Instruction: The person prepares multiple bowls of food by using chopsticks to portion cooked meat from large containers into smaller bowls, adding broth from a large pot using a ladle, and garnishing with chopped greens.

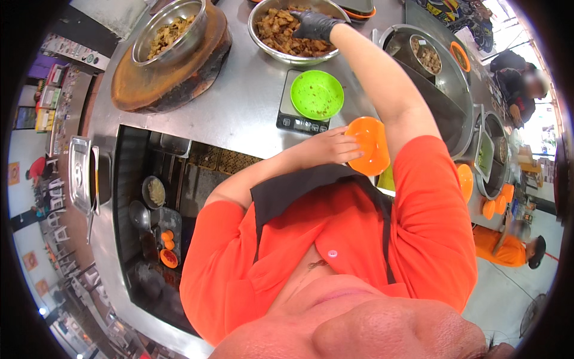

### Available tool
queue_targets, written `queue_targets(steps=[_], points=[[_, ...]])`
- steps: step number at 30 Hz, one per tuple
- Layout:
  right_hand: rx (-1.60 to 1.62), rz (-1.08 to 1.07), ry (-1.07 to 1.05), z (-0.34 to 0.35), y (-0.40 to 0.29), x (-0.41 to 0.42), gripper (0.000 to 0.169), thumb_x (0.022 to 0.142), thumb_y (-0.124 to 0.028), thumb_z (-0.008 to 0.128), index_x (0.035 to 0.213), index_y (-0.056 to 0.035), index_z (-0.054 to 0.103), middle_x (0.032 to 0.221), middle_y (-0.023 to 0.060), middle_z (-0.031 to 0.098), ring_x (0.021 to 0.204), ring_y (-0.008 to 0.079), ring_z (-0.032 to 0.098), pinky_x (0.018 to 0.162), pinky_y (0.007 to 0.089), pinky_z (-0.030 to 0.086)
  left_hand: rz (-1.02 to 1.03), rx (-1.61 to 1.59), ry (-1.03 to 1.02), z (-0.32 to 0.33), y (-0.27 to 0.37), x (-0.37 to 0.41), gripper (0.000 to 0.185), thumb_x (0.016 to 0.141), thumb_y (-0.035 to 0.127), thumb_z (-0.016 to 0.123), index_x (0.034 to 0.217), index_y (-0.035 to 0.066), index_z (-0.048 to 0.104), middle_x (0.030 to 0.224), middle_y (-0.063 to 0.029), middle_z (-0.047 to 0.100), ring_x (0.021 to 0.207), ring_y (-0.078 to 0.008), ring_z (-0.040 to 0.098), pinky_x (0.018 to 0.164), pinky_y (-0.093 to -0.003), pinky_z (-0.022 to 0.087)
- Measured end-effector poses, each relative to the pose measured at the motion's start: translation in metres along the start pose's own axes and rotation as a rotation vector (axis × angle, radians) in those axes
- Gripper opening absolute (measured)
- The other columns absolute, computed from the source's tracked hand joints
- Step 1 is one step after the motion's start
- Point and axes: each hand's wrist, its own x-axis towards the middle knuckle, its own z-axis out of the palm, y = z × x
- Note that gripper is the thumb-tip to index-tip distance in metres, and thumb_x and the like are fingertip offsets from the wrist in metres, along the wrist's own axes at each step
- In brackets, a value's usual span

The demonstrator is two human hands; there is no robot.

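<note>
My left hand, bare, holds an orange plastic bowl by its rim, close to the black apron. In a black glove, my right hand reaches into a large steel bowl of browned, cut meat pieces; whether its fingers grip any is unclear. Between my hands a digital kitchen scale lies on the steel counter. A bright green bowl with small food bits inside stands on the scale.
At the upper left, a steel bowl of food stands on a thick round wooden block. Large steel pots are at the right. Below left is a recessed bay with small bowls and a ladle. A co-worker in orange is at far right.
</note>
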Motion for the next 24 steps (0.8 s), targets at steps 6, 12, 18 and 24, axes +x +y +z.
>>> queue_targets(steps=[6, 12, 18, 24], points=[[0.218, 0.143, 0.032, 0.034, 0.001, 0.078, 0.086, 0.066, -0.049, 0.072, 0.137, -0.0099, 0.042, 0.129, 0.021, 0.052, 0.117, 0.0351, 0.052, 0.1, 0.0404, 0.042, -0.651, 0.044, 0.25, -0.08, -0.019, -0.124, 0.039, 0.073, 0.017, 0.072, 0.11, 0.012, 0.062, 0.108, -0.0044, 0.064, 0.104, -0.022, 0.059, 0.1, -0.0449, 0.04], [-0.1, 0.338, 0.069, 0.02, -0.053, 0.085, 0.081, 0.068, -0.045, 0.074, 0.135, -0.0108, 0.045, 0.134, 0.0186, 0.047, 0.127, 0.0288, 0.045, 0.101, 0.039, 0.043, -1.009, 0.32, 0.31, -0.083, -0.026, -0.198, 0.029, 0.073, 0.014, 0.071, 0.102, 0.01, 0.064, 0.102, -0.0049, 0.065, 0.102, -0.0243, 0.06, 0.098, -0.047, 0.039], [-0.046, 0.292, 0.078, 0.038, -0.033, 0.096, 0.075, 0.066, -0.045, 0.074, 0.127, -0.0088, 0.05, 0.136, 0.0242, 0.043, 0.124, 0.0363, 0.046, 0.1, 0.0408, 0.042, -0.996, 0.318, 0.39, -0.072, -0.036, -0.2, 0.025, 0.073, 0.011, 0.068, 0.097, 0.009, 0.066, 0.092, -0.0084, 0.067, 0.092, -0.0272, 0.064, 0.087, -0.0453, 0.047], [-0.053, 0.302, 0.159, 0.05, -0.052, 0.091, 0.054, 0.073, -0.039, 0.068, 0.117, -0.0094, 0.058, 0.124, 0.0212, 0.055, 0.11, 0.0327, 0.058, 0.089, 0.0444, 0.049, -1.01, 0.324, 0.384, -0.073, -0.036, -0.198, 0.02, 0.074, 0.009, 0.066, 0.094, 0.008, 0.067, 0.092, -0.0101, 0.067, 0.09, -0.028, 0.065, 0.087, -0.0431, 0.049]])
